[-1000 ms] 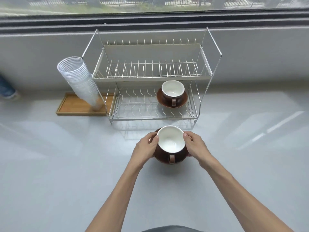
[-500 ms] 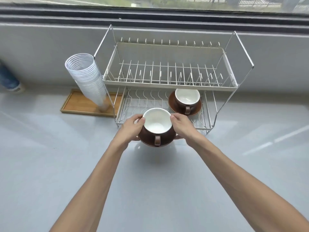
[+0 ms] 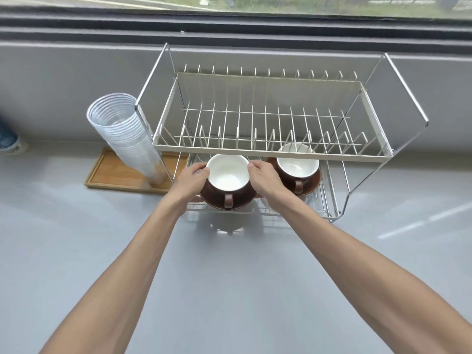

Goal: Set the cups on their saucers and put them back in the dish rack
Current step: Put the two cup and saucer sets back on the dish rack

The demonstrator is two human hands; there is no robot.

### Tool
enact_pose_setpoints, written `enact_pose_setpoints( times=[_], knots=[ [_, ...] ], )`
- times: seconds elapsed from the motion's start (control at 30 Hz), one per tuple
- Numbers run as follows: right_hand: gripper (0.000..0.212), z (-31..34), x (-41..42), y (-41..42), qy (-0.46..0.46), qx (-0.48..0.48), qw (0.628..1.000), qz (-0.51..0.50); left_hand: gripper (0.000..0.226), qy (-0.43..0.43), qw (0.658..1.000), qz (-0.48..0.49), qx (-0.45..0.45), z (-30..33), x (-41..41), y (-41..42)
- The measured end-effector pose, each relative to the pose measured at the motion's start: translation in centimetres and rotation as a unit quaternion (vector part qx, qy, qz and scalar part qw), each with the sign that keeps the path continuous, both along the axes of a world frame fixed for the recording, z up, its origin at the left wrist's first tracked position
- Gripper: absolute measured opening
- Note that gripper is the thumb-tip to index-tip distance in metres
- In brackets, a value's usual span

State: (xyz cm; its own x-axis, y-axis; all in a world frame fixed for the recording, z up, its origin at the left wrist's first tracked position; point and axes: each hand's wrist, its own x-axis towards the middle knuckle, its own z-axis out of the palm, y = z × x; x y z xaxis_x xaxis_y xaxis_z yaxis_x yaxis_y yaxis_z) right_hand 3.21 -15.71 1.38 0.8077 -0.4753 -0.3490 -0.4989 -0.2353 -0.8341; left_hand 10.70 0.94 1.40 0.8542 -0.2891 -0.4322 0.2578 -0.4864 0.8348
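Observation:
A brown cup with a white inside stands on its brown saucer. My left hand and my right hand hold the set from either side, thumbs against the cup's rim. The set hangs at the front edge of the lower shelf of the two-tier wire dish rack, its handle pointing toward me. A second brown cup on its saucer sits on the right part of that lower shelf.
A tilted stack of clear plastic cups stands on a wooden tray left of the rack. The upper shelf holds no dishes. A wall and window ledge run close behind. The grey counter stretches toward me.
Both hands have carried the cup and saucer away from me, from the counter in front of the rack up to the lower shelf's front edge, left of the other set.

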Motion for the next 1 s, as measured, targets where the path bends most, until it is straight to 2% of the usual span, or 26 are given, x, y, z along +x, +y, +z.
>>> enact_pose_setpoints(
  times=[0.17,0.37,0.67,0.83,0.93,1.0],
  knots=[
    [0.038,-1.2,2.2,0.0,0.009,-0.028,0.999,-0.023,0.019,0.008,0.999,0.030,-0.037,-0.8,1.6,-0.5],
    [0.032,-1.9,3.0,-0.1,0.016,-0.016,0.999,-0.023,0.037,-0.009,0.999,0.048,-0.013,-2.2,2.9,-1.0],
    [0.035,-1.9,3.0,0.0,0.016,-0.044,0.999,-0.008,0.038,-0.017,0.999,0.041,-0.012,-3.0,2.8,-0.9],
    [0.035,-1.6,2.3,0.2,0.009,-0.050,0.999,0.013,0.044,-0.034,0.999,0.001,0.026,-2.4,2.2,-0.7],
    [0.026,-0.8,1.4,0.1,0.000,-0.060,0.997,0.041,0.047,-0.047,0.996,-0.041,0.062,-1.7,1.5,-0.4],
    [0.032,-0.1,0.6,0.1,0.003,-0.061,0.996,0.063,0.050,-0.058,0.992,-0.068,0.093,-1.2,1.1,-0.1]
  ],
)
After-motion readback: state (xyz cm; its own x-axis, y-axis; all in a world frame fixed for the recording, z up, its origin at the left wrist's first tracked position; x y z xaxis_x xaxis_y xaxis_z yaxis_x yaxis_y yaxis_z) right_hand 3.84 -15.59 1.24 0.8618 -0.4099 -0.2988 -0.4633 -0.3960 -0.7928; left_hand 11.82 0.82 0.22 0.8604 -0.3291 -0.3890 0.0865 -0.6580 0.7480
